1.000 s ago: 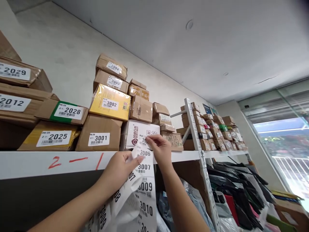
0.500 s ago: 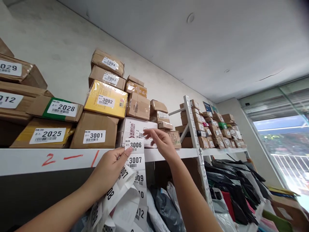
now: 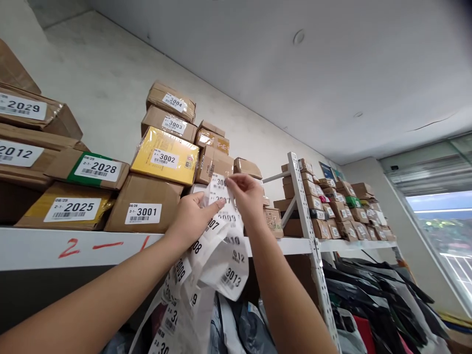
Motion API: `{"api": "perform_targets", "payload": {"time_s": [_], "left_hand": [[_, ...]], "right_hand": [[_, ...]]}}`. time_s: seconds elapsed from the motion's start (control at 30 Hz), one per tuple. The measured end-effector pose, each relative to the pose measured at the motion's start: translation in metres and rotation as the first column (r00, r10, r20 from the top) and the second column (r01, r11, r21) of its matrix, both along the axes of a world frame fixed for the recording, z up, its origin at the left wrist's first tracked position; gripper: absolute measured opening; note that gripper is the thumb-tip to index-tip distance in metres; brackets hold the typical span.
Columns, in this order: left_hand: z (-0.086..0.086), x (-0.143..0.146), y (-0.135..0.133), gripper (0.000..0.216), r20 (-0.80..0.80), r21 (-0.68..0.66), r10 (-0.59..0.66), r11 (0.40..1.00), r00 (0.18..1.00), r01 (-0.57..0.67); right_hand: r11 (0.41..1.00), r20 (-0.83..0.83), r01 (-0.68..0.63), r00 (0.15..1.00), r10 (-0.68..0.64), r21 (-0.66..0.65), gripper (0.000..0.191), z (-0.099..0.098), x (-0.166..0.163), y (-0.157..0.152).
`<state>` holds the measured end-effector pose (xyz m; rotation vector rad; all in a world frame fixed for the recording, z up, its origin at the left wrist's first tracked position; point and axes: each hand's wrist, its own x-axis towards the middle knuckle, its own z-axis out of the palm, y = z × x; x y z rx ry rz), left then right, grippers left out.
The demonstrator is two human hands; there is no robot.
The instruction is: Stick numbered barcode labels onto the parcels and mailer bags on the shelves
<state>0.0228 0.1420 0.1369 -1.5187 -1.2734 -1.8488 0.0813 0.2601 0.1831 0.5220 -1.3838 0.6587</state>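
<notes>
Cardboard boxes [image 3: 143,204] fill shelf [image 3: 73,248]; hands pinch label strip [image 3: 221,246].

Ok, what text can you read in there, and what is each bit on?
"2029": box label
"2012": box label
"2028": green-edged box
"2025": box
"3001": box
"3002": yellow parcel
"3003", "3004": stacked boxes
"3013": label strip
"2-1": shelf edge
Far boxes: unreadable.
</notes>
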Motion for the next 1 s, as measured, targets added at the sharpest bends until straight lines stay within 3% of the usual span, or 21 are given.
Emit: {"api": "perform_targets", "payload": {"time_s": [0.1,0.17,0.23,0.3,0.37,0.43,0.47,0.57,0.63,0.73,0.8,0.93,1.0], "left_hand": [[0.003,0.005,-0.008,0.032,0.010,-0.054,0.035,0.998,0.999,-0.035],[0.003,0.002,-0.011,0.034,0.022,-0.065,0.044,0.997,0.999,-0.043],[0.002,-0.004,-0.012,0.034,0.030,-0.102,0.023,0.995,0.999,-0.020],[0.003,-0.011,-0.013,0.036,0.010,-0.146,0.016,0.989,1.000,-0.014],[0.005,-0.017,-0.014,0.039,-0.014,-0.169,0.019,0.985,1.000,-0.021],[0.008,-0.020,-0.015,0.038,-0.030,-0.164,0.015,0.986,0.999,-0.020],[0.010,-0.021,-0.016,0.036,-0.039,-0.148,0.012,0.989,0.999,-0.018],[0.014,-0.018,-0.015,0.027,-0.067,-0.072,0.023,0.997,0.997,-0.028],[0.015,-0.014,-0.012,0.022,-0.079,-0.014,0.081,0.997,0.994,-0.082],[0.017,-0.005,-0.006,0.028,-0.067,0.088,0.265,0.962,0.962,-0.259],[0.021,-0.001,-0.002,0.036,-0.037,0.142,0.295,0.947,0.955,-0.288],[0.033,-0.004,0.000,0.028,-0.005,0.085,-0.007,0.996,1.000,0.008],[0.038,-0.009,-0.002,0.030,0.024,0.055,-0.046,0.998,0.999,0.045]], "right_hand": [[0.988,0.007,0.155,0.988,-0.155,0.013,0.005,0.042,-0.002,0.004],[0.934,0.038,0.357,0.933,-0.357,0.003,0.008,0.060,-0.005,0.004],[0.839,0.004,0.543,0.840,-0.543,-0.029,0.027,0.067,-0.008,0.004],[0.788,-0.088,0.615,0.785,-0.613,0.003,0.041,0.065,-0.008,0.004],[0.804,-0.101,0.582,0.813,-0.573,0.124,0.029,0.057,-0.005,0.004],[0.874,0.006,0.434,0.895,-0.446,0.218,0.012,0.045,0.002,0.004],[0.917,0.099,0.322,0.931,-0.352,0.235,0.018,0.038,0.007,0.004],[0.981,0.383,-0.052,0.924,-0.025,0.188,0.027,0.015,0.018,0.001],[0.980,0.431,-0.172,0.896,0.111,0.104,0.028,0.002,0.019,-0.001],[0.970,0.303,-0.241,0.922,0.242,-0.039,0.028,-0.007,0.012,-0.005],[0.961,0.190,-0.266,0.943,0.275,-0.071,0.024,-0.008,0.005,-0.007],[0.985,0.001,-0.168,0.986,0.168,-0.025,0.014,0.004,-0.001,-0.012],[0.997,0.017,-0.081,0.997,0.081,0.000,0.013,0.019,-0.001,-0.014]]}}
